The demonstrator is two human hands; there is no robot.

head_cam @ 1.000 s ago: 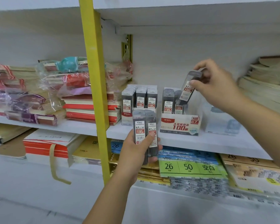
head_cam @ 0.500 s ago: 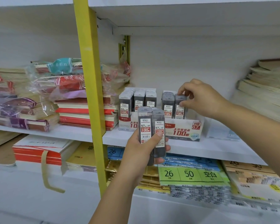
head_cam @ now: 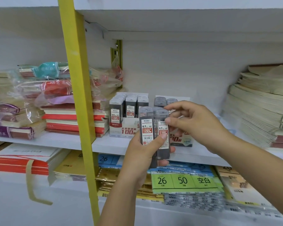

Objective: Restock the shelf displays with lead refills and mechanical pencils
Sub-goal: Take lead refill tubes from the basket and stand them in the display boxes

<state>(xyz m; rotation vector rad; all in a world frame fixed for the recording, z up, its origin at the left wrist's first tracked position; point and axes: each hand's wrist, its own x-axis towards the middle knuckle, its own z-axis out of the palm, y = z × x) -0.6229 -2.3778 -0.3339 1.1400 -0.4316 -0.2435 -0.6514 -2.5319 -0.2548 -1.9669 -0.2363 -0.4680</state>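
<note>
1. Left hand [head_cam: 143, 154] closed around a small stack of lead refill cases [head_cam: 154, 132], held upright with the 0.7 labels facing the camera, thumb pressed across the fronts; likely kept that way so the size can be read and one case peeled off at a time.
2. Right hand [head_cam: 194, 123] partly open, thumb and forefinger pinching the upper edge of the case nearest it; whether already gripping or only touching cannot be told. Judged as the start of drawing one case off the stack.
3. Count in the left hand: two label fronts plain, the top of a third between and behind them; more behind cannot be told.
4. Just beyond the right hand, on the shelf [head_cam: 104, 145]: the 0.7 display box [head_cam: 180, 141], mostly hidden by both hands, with a few cases standing at its back left and room apparently left toward the right, hence the likely destination.
5. Beyond the left hand: the 0.5 display box [head_cam: 126, 128], three rows wide and looking full, so no refill seemingly needed there.
6. No mechanical pencils visible anywhere.
</note>
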